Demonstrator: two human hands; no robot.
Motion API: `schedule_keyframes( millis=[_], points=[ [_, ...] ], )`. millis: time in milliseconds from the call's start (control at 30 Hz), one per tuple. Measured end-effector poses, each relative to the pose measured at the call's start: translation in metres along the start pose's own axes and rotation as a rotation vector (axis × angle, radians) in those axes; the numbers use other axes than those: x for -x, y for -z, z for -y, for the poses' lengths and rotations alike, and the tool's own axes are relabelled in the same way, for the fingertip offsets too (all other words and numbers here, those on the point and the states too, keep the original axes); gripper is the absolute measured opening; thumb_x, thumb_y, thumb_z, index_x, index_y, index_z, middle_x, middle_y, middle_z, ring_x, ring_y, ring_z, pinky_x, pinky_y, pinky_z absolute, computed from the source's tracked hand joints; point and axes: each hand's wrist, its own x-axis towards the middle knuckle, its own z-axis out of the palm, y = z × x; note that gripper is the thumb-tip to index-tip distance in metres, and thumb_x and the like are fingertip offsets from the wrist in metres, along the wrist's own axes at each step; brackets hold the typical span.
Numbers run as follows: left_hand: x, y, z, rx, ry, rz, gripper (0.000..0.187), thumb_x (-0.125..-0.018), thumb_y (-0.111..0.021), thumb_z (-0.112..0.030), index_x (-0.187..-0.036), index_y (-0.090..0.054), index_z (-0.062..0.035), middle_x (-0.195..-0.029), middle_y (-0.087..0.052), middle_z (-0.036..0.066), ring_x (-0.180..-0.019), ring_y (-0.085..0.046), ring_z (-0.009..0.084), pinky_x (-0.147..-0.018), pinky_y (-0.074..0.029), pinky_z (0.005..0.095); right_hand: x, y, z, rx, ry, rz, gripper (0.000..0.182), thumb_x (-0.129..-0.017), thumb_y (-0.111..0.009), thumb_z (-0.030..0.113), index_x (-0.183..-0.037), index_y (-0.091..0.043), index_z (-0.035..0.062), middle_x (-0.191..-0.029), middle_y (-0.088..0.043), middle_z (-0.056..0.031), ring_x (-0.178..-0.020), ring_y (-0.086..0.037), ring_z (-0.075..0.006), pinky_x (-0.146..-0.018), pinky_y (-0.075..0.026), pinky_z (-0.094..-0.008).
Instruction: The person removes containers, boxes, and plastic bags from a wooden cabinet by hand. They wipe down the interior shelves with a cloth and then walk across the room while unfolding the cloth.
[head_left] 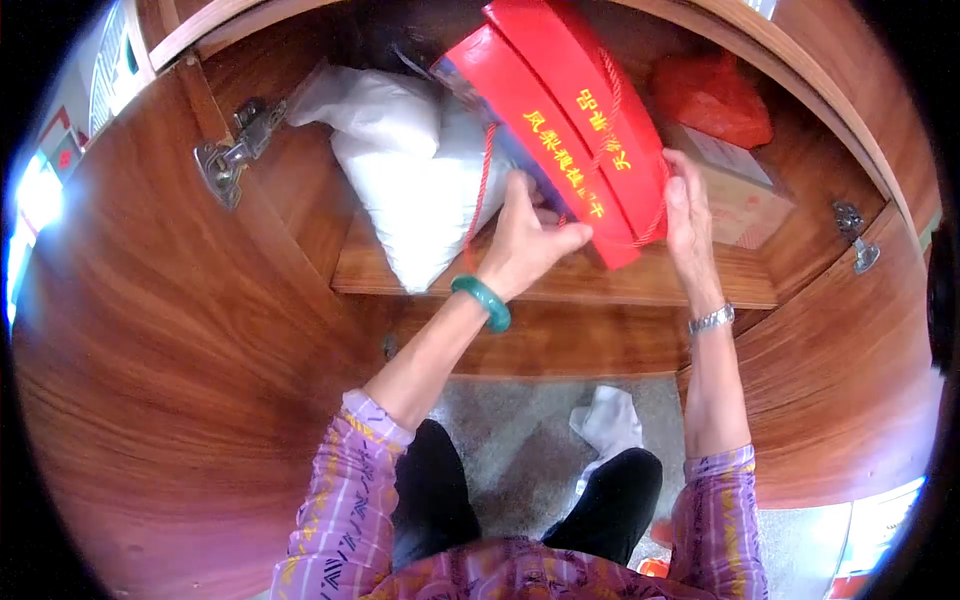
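Note:
A red gift box (560, 120) with yellow lettering and red rope handles is tilted at the front of a wooden cabinet shelf. My left hand (528, 235) grips its lower left edge, thumb in front and fingers partly hidden behind; a green bangle circles that wrist. Against the box's right side my right hand (688, 205) is pressed, its fingers lying along the edge. A red cord (483, 185) hangs down past my left hand. Left of the box, a full white plastic bag (400, 180) rests on the shelf.
A cardboard box (735, 195) stands behind my right hand, with a red plastic bag (715, 100) on or behind it. Open cabinet doors (190, 370) flank me on both sides, with metal hinges (225, 165). Below the shelf edge (550, 285) lies a grey floor (510, 430).

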Motion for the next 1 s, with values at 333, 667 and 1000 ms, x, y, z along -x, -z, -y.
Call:
schedule_keyframes(
  millis=[333, 667, 1000],
  points=[
    [-0.014, 0.005, -0.009, 0.182, 0.014, 0.087, 0.082, -0.071, -0.076, -0.027, -0.126, -0.022, -0.0001, -0.107, -0.049, 0.013, -0.095, -0.056, 0.0208, -0.081, -0.049, 0.0353, -0.033, -0.002, -0.002, -0.198, -0.223, 0.061, 0.065, -0.084, -0.044, 0.058, -0.129, -0.046, 0.0101, -0.13, -0.046, -0.0165, -0.124, -0.038, -0.0284, -0.102, -0.03, -0.0366],
    [-0.016, -0.009, -0.005, 0.428, -0.037, 0.001, 0.082, -0.067, -0.078, -0.023, -0.127, -0.027, -0.002, -0.119, -0.047, 0.011, -0.108, -0.049, 0.0203, -0.091, -0.044, 0.0337, -0.03, -0.002, 0.009, -0.178, -0.138, 0.147, 0.061, -0.083, -0.054, 0.05, -0.126, -0.048, 0.0064, -0.127, -0.05, -0.014, -0.12, -0.043, -0.0233, -0.1, -0.033, -0.0336],
    [0.003, -0.018, -0.006, 0.355, -0.128, -0.067, 0.067, -0.065, -0.079, -0.017, -0.117, -0.041, -0.0001, -0.11, -0.054, 0.009, -0.1, -0.053, 0.0168, -0.086, -0.045, 0.0316, -0.011, -0.003, -0.004, -0.271, -0.117, 0.082, 0.048, -0.089, -0.048, 0.041, -0.124, -0.049, 0.0072, -0.123, -0.051, -0.0127, -0.116, -0.046, -0.0215, -0.098, -0.035, -0.0331]
  ],
)
